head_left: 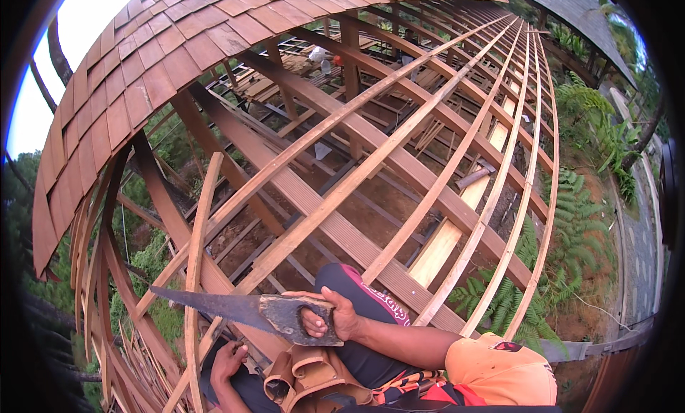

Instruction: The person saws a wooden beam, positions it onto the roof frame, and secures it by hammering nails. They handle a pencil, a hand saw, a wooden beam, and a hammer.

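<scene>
While shingles (114, 92) cover the roof at far left, the rest is bare frame. Next, a thin strip of wood (199, 235) stands tilted across it; the saw (242, 312) passes in front, tip pointing left, teeth down. Can't tell from here whether blade and strip touch. Left hand (230, 357) sits below the blade, fingers loosely curled; can't tell if it pinches anything. Main risk, I'd say: a slip or a bounce puts the teeth into those fingers, being so near. The strip shows no clamp, so it could wobble and bind the blade. Then the tool pouch (314, 377), brown, mouths gaping; a hard lean could spill whatever is inside. Right hand (339, 317) grips the saw's handle, fingers through the hole. Should that grip loosen, the saw could drop through gaps between the battens (349, 185). Far right, ferns (571, 206) grow below; lost footing could mean a fall.
</scene>
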### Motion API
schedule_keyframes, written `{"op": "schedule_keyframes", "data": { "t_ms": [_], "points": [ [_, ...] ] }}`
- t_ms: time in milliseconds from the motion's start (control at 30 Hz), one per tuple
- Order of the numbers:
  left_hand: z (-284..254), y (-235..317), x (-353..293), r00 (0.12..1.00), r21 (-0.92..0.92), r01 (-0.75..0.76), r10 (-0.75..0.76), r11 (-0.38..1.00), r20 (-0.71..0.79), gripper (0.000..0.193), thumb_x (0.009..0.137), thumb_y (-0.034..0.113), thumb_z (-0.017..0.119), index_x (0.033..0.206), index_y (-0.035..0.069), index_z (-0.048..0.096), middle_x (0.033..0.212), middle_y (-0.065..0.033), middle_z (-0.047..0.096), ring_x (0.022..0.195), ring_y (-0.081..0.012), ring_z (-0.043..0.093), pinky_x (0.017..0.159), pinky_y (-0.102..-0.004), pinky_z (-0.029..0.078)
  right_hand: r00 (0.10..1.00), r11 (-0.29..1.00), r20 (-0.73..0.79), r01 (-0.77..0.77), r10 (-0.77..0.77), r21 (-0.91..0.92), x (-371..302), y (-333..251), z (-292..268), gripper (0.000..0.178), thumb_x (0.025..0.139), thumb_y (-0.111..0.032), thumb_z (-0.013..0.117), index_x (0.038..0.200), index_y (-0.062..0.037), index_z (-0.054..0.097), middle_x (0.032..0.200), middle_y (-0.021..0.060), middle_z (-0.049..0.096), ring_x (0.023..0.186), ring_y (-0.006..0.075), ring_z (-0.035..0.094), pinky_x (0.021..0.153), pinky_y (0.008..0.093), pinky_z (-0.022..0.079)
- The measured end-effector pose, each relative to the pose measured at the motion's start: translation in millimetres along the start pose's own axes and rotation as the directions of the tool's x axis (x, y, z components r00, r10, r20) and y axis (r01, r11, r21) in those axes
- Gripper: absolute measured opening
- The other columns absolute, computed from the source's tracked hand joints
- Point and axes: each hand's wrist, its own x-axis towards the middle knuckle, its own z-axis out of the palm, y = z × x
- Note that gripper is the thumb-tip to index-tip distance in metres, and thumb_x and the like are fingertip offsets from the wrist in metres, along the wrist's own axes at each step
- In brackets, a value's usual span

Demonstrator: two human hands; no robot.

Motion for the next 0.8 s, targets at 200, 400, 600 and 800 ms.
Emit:
{"op": "schedule_keyframes", "data": {
  "t_ms": [200,400,600,800],
  "points": [
    [1.7,2.5,0.9,1.0,0.024,0.016,-0.016,1.0,0.001,0.039,0.094,0.024,0.067,0.115,-0.009,0.065,0.084,-0.0123,0.071,0.072,-0.0165,0.067,0.067,-0.0318,0.053,1.0,1.0,-0.026,-0.004,0.003,-0.02,-0.4,-1.6,0.8,0.078,0.103,-0.057,0.041,0.152,0.0026,0.034,0.065,0.0018,0.047,0.052,0.0116,0.046,0.054,0.0258,0.044],
    [1.8,2.6,-1.7,0.999,0.01,0.042,-0.042,0.999,-0.016,0.042,0.093,0.027,0.069,0.115,-0.009,0.065,0.084,-0.012,0.071,0.071,-0.0156,0.066,0.068,-0.0312,0.053,1.0,0.999,-0.014,-0.022,0.022,-0.023,1.5,0.4,-0.6,0.078,0.102,-0.057,0.04,0.152,0.0029,0.033,0.065,0.0018,0.047,0.052,0.0117,0.046,0.054,0.0267,0.044],
    [0.7,8.5,-2.8,1.0,0.12,0.006,-0.005,0.993,-0.009,0.047,0.093,0.034,0.071,0.116,-0.006,0.066,0.081,-0.0121,0.07,0.071,-0.0167,0.066,0.067,-0.0336,0.053,0.999,0.995,-0.047,-0.024,0.019,-0.102,0.5,-4.2,2.2,0.092,0.097,-0.066,0.045,0.155,0.0032,0.027,0.063,0.0009,0.048,0.052,0.011,0.047,0.053,0.0272,0.043],
    [0.0,3.1,-2.5,0.999,0.149,-0.033,0.034,0.988,-0.006,0.039,0.096,0.034,0.068,0.104,-0.004,0.067,0.081,-0.0085,0.068,0.074,-0.0149,0.064,0.069,-0.0321,0.053,0.998,0.994,-0.063,-0.036,0.03,-0.101,0.3,0.1,-3.3,0.092,0.097,-0.067,0.044,0.153,0.0045,0.031,0.061,0.0001,0.044,0.052,0.0099,0.044,0.054,0.0253,0.043]
  ]
}}
